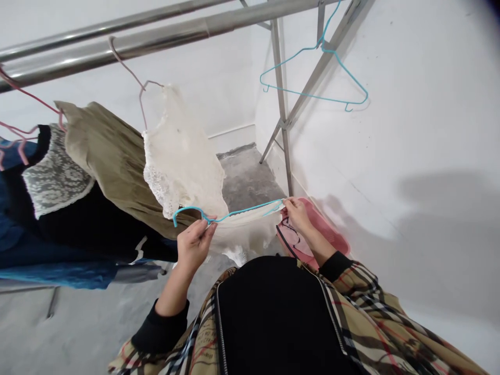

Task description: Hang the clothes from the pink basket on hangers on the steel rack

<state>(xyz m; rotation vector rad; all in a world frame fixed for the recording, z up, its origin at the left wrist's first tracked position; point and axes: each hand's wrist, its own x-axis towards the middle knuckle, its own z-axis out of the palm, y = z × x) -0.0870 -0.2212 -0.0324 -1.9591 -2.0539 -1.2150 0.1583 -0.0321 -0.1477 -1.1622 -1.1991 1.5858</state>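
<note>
A blue clothes hanger (242, 210) stretches between my hands in front of my body, its hook pointing left. My left hand (194, 244) is closed around the hanger just below the hook. At the hanger's other end, my right hand (297, 213) pinches the corner together with the edge of a thin white garment (250, 229). That garment hangs down from the hanger's long side, and its lower part is partly hidden by my clothing. Just beyond my left hand, a cream lace-trimmed top (187, 151) hangs from the rail.
A metal rail (167, 42) crosses above, with an olive garment (105, 146) and a black garment with lace (58, 172) at left. Another blue hanger (312, 96) hangs at upper right, near a slanted metal leg. A pink basin (326, 229) with cloth stands by the wall.
</note>
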